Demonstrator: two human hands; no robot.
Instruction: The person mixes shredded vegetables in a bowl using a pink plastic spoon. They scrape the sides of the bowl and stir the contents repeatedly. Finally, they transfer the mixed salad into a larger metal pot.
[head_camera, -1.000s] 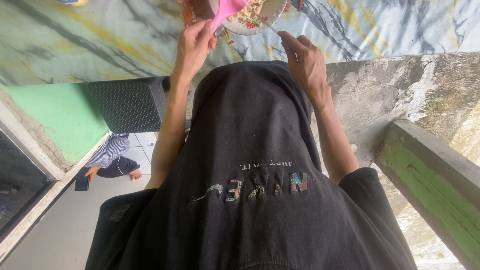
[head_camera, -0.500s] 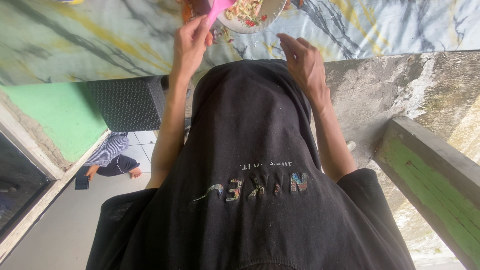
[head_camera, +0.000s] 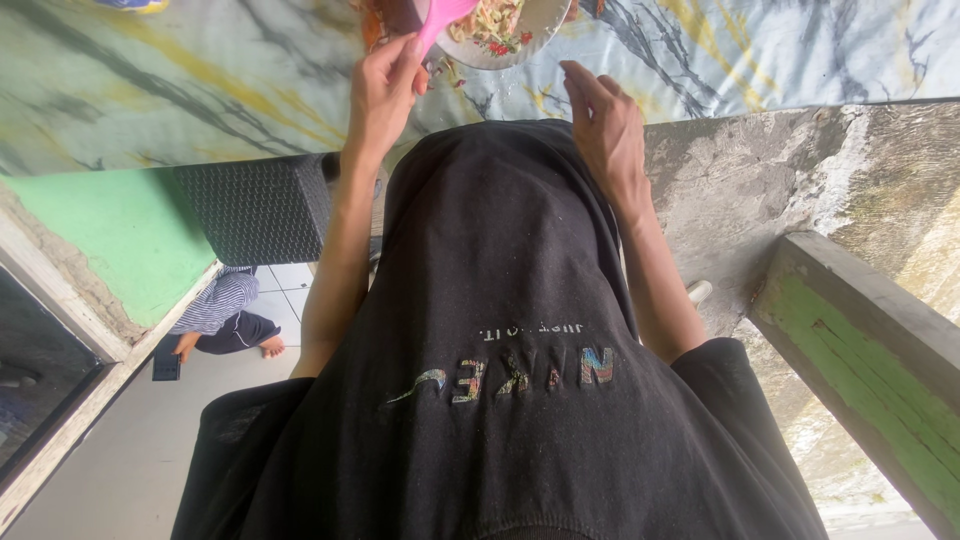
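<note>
- The left hand (head_camera: 385, 85) is closed around the handle of a pink spoon (head_camera: 443, 17), and the spoon's end lies over a bowl (head_camera: 505, 35) of chopped food at the top edge of the view
- The right hand (head_camera: 605, 125) is open with the fingers loosely curved; it holds nothing and hovers just beside the bowl, near its rim
- The bowl stands on a bench (head_camera: 200, 90) covered with a marbled cloth in grey, yellow and white
- To do this step well, the person should probably steady the bowl with the free right hand and keep the spoon low inside it, because the food is heaped near the rim and may spill on the cloth
- The person's black shirt (head_camera: 500, 400) fills most of the view and hides the near edge of the bench
- The bowl and the spoon are cut off by the top of the picture, so the far rim and the spoon's head cannot be seen
- What exactly the food is stays hard to tell; only pale strips and red bits show
- Another person (head_camera: 225, 320) in a striped top is partly visible below on the floor, at the left
</note>
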